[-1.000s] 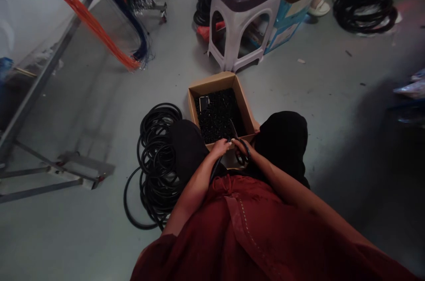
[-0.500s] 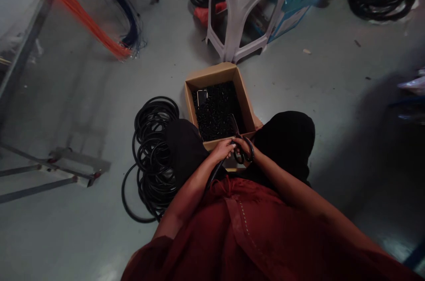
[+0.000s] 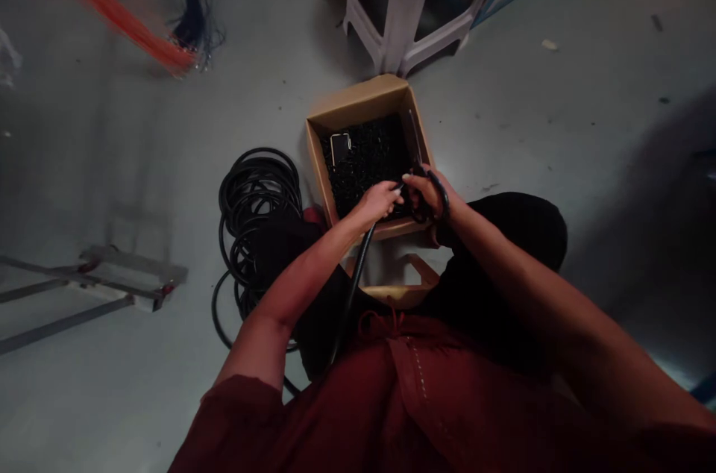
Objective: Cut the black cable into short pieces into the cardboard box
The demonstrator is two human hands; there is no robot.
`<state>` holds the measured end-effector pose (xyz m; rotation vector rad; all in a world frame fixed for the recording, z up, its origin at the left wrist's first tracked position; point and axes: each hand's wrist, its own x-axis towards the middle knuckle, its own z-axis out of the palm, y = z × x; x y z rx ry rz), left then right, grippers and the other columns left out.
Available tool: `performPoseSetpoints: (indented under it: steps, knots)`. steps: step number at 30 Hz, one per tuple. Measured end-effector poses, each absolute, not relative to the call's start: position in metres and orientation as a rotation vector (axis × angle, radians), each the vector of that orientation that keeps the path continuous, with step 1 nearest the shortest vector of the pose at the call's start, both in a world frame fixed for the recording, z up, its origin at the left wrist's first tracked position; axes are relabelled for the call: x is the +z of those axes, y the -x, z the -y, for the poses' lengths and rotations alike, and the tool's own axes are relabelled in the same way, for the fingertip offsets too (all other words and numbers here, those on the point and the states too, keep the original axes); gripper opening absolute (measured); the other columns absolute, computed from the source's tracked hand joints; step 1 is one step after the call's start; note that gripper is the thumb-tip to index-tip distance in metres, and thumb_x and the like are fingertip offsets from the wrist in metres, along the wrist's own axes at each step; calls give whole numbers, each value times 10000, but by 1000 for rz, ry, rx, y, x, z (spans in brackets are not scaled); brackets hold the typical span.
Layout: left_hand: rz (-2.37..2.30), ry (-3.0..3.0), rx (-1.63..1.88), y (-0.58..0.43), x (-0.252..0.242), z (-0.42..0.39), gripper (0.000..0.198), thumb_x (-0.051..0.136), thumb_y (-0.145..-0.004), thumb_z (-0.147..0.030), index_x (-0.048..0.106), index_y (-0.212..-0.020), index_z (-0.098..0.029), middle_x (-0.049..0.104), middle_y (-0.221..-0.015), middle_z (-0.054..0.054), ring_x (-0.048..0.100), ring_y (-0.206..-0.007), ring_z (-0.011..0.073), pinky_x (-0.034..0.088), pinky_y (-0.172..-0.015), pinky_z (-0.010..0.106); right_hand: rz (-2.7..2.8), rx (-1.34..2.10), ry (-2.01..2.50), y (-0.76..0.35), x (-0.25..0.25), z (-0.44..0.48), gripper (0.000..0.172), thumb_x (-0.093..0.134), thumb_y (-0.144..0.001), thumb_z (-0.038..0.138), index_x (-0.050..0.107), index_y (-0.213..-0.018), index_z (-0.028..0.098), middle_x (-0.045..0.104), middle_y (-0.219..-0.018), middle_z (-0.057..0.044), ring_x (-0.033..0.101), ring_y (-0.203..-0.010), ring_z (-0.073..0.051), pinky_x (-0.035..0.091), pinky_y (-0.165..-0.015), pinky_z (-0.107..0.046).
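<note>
- My left hand [image 3: 377, 204] is closed around a black flexible hose [image 3: 359, 264], with the fingers wrapped fairly snugly; the hose runs down past my lap.
- My right hand [image 3: 430, 193] has its fingers curled into the black loop handles of a pair of long-bladed black scissors [image 3: 441, 197]. I cannot tell how far apart the blades are, as the pivot is lost against the dark hose.
- The hose's cut end sits among my fingers over the near corner of a tan cardboard box [image 3: 363, 96], which holds a heap of short black hose pieces [image 3: 363, 160] and a black smartphone [image 3: 340, 149].
- The hose looks light and bendy but springy, and its dark surface may slip. I would grip it close to the blades so the end does not whip.
- The main supply is a coil of black hose [image 3: 257, 193] on the grey floor, just left of the box.
- Compared with the earlier view, my hands sit further over the box, more of my forearms shows, and the view has dropped, cutting off the seat of the white plastic stool [image 3: 403, 3].
</note>
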<state>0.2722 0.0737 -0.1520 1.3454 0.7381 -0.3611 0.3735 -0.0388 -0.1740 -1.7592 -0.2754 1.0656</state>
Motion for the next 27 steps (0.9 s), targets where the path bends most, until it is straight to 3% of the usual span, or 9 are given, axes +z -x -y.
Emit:
performPoseSetpoints:
  steps: [7, 12, 14, 22, 27]
  knots:
    - [-675, -1414, -272, -310, -150, -110, 246, 446, -918, -205, 531, -1129, -110, 540, -734, -22, 353, -439, 16, 256, -404, 159, 464, 888, 2030, -409, -145, 4, 306, 604, -833, 479, 433, -786, 229, 485, -531, 45, 438, -417, -96, 360, -389, -238]
    - [-654, -1421, -289, -313, -150, -118, 150, 440, -919, -187, 563, -946, -106, 534, -709, -21, 358, -430, 8, 250, -394, 152, 450, 990, 2001, -416, -148, -4, 323, 570, -861, 477, 421, -743, 216, 489, -539, 39, 446, -416, -84, 367, -413, -232]
    - [-662, -1412, -279, -313, -149, -118, 147, 440, -917, -183, 561, -953, -109, 541, -719, -20, 377, -437, 7, 267, -399, 148, 482, 1015, 1967, -421, -150, -6, 321, 585, -845, 480, 433, -755, 212, 489, -539, 43, 455, -415, -89, 370, -412, -231]
    - [-737, -1375, -141, -327, -146, -127, 276, 463, -918, -205, 576, -1161, -141, 549, -747, -28, 399, -456, 4, 293, -412, 142, 543, 980, 1876, -438, -144, -6, 314, 549, -859, 498, 503, -962, 206, 506, -604, 44, 479, -447, -88, 379, -422, -208]
    - [-838, -1364, -81, -333, -142, -141, 201, 449, -919, -186, 583, -1057, -129, 511, -685, -42, 381, -441, 14, 273, -393, 152, 721, 951, 1909, -434, -145, 4, 380, 506, -869, 543, 510, -1069, 220, 591, -756, -2, 554, -587, -124, 430, -518, -236]
